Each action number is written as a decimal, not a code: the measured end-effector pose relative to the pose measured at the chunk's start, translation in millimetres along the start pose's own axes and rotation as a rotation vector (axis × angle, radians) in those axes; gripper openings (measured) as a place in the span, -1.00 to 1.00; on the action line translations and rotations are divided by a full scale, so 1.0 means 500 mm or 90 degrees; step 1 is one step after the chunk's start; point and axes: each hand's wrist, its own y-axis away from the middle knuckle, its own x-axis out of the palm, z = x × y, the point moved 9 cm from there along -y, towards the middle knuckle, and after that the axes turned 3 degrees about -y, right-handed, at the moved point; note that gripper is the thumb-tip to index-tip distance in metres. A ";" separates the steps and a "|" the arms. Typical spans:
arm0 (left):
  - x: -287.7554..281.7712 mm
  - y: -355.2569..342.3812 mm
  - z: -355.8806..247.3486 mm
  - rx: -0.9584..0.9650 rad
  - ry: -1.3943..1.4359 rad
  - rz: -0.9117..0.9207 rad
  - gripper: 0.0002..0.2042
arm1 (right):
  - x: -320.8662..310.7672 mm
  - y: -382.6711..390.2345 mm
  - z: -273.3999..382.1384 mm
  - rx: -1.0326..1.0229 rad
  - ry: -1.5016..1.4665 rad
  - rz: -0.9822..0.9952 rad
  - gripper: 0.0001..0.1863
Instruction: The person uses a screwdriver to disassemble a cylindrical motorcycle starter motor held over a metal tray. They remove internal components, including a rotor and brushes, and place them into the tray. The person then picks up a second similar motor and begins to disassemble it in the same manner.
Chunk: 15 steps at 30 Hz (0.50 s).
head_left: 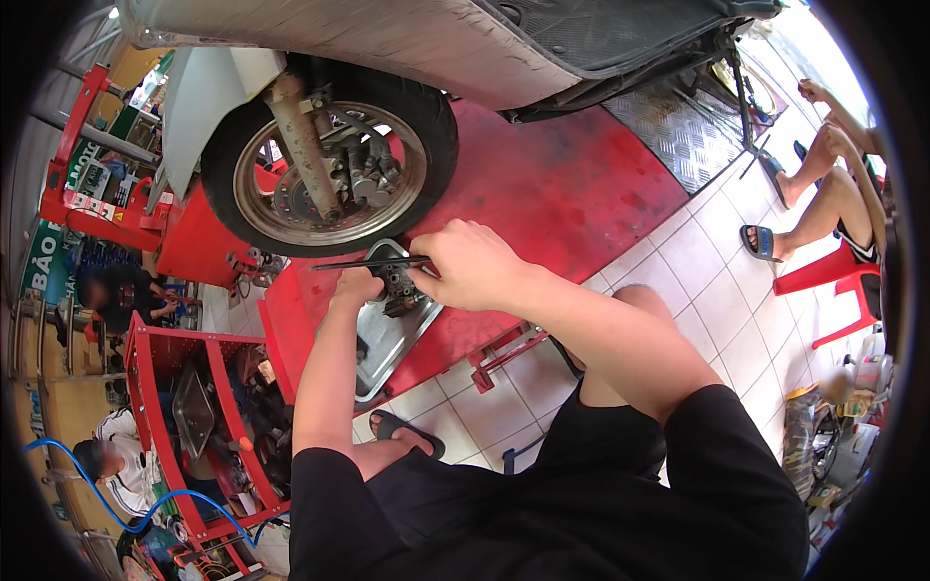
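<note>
My right hand point(470, 261) is closed around one end of a long, thin, dark tool point(363, 262), perhaps a file. The tool lies level across the top of a greasy metal part point(399, 281) with round openings, which looks like a brake caliper. My left hand point(356, 289) is closed at the left side of that part, with its fingertips partly hidden. Beneath both hands rests a silver metal tray point(407, 339), and a small dark piece lies in its lower left. The tray sits on a red lift platform point(542, 184).
A scooter's front wheel point(426, 145) stands just beyond the tray, under its grey body point(387, 29). To the left is a red tool cart point(208, 339) with a blue hose point(174, 494). Other people sit at the left and far right, one by a red stool point(823, 271).
</note>
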 end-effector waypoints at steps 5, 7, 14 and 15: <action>-0.013 -0.041 0.060 0.023 0.099 -0.174 -0.41 | 0.012 -0.008 0.031 -0.029 -0.014 0.012 -0.78; -0.015 -0.044 0.077 0.033 0.166 -0.213 -0.40 | 0.013 -0.008 0.037 0.002 0.001 0.051 -0.79; -0.024 0.068 0.101 0.041 0.462 -0.251 -0.46 | 0.016 -0.008 0.011 0.021 -0.004 0.015 -0.78; -0.026 0.094 0.115 0.039 0.474 -0.275 -0.48 | 0.014 -0.008 0.006 0.019 0.012 -0.007 -0.78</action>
